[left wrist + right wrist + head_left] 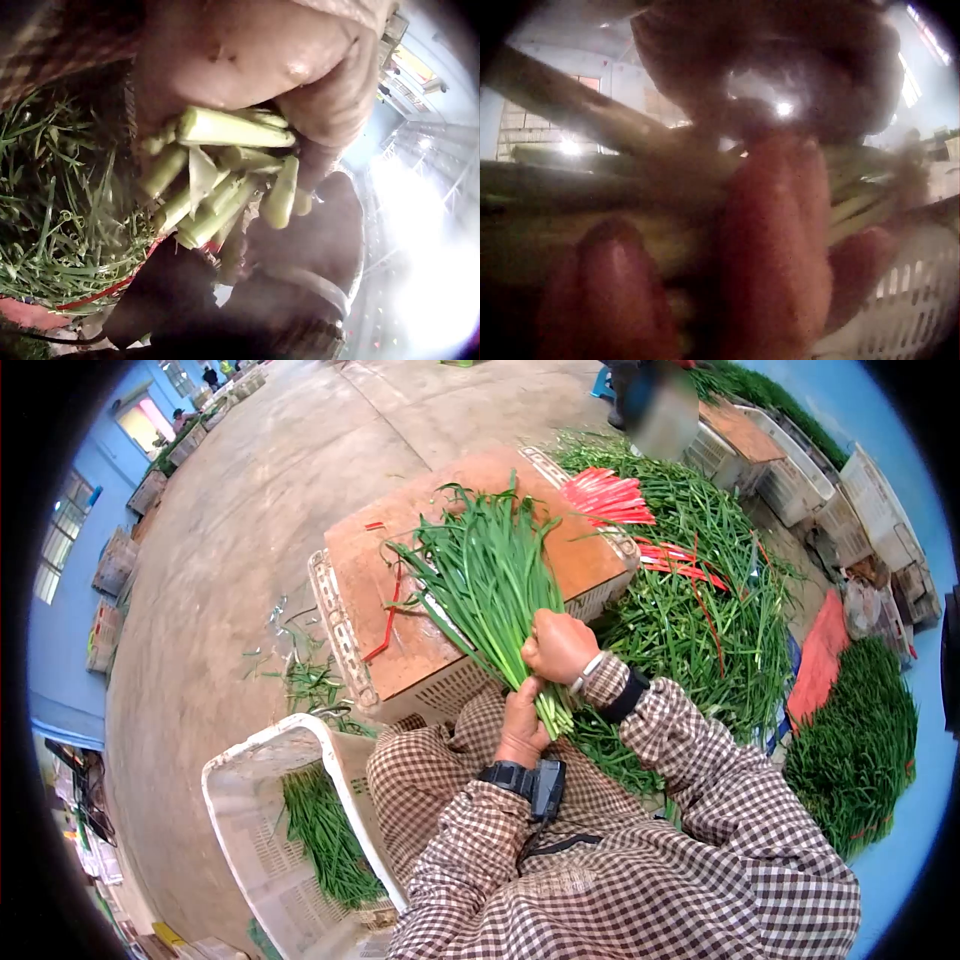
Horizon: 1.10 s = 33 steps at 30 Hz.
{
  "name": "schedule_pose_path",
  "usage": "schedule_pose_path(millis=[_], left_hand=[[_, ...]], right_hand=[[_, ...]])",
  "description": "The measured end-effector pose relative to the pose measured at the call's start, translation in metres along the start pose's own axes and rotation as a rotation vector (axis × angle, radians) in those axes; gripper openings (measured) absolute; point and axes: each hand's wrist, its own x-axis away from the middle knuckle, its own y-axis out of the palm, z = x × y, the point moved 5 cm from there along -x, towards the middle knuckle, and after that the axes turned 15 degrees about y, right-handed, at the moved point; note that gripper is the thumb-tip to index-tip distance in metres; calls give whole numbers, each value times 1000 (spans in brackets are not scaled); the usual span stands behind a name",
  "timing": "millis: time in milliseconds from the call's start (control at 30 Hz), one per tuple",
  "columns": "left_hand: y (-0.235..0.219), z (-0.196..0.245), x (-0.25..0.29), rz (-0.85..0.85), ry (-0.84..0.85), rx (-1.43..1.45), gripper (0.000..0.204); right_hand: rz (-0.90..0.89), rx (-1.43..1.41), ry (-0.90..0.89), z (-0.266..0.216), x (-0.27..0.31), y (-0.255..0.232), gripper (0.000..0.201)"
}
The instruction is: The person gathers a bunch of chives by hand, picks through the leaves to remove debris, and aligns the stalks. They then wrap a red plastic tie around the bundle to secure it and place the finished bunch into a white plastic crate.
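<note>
A bunch of long, flat-leaved garlic chives [490, 575] lies with its leafy end over a crate-top board [370, 560], its stems slanting toward the lap. Near the cut ends, my left hand [523, 725] grips the stems. Just above it, my right hand [560, 648] holds the same bunch with curled fingers. Pale cut ends [217, 202] stick out below the palm in the left wrist view. The right wrist view shows fingers [776, 247] across the blurred stems.
Red tie strips [608, 495] lie at the board's right edge, one loose red strip [388, 622] on its left. A heap of loose greens [700, 630] is at right. A white plastic crate [275, 860] at lower left contains greens. Stacked chives [850, 740] stand far right.
</note>
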Motion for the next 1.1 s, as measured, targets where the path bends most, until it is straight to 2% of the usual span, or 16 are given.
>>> schedule_pose_path(millis=[100,200,233,300,333,400,467,533,667,733,767,900,1000,1067,1100], left_hand=[[-6,-1,-1,-20,-10,-3,33],[-4,1,0,-36,-2,133,36],[2,4,2,-102,5,183,38],[9,8,4,-119,6,224,39],[16,10,6,-137,-2,262,40],[19,10,7,-122,-17,283,43],[16,8,5,-86,-36,267,46],[19,10,5,-141,-38,261,46],[18,9,4,-194,-53,313,46],[16,8,3,-203,-66,301,46],[16,8,3,-213,-55,278,45],[20,10,5,-224,-66,302,45],[17,9,3,-212,-52,249,44],[17,9,3,-209,-52,252,43],[17,9,3,-206,-53,241,44]], right_hand=[[21,-46,27,3,0,-3,25],[127,-299,-84,9,-6,-3,19],[76,-395,-69,10,-8,-5,18],[63,-550,-88,11,-6,-12,13],[46,-679,-84,10,-2,-19,11],[131,-770,-178,6,5,-42,10],[130,-890,-150,7,9,-64,9],[243,-890,-196,4,17,-93,12],[145,-947,-167,7,18,-116,10],[282,-944,-298,12,16,-131,10],[304,-999,-252,14,18,-144,8],[503,-919,-205,60,5,-191,8],[661,-891,-116,122,-10,-222,11],[771,-799,49,173,-25,-233,15],[781,-638,143,200,-33,-231,23]])
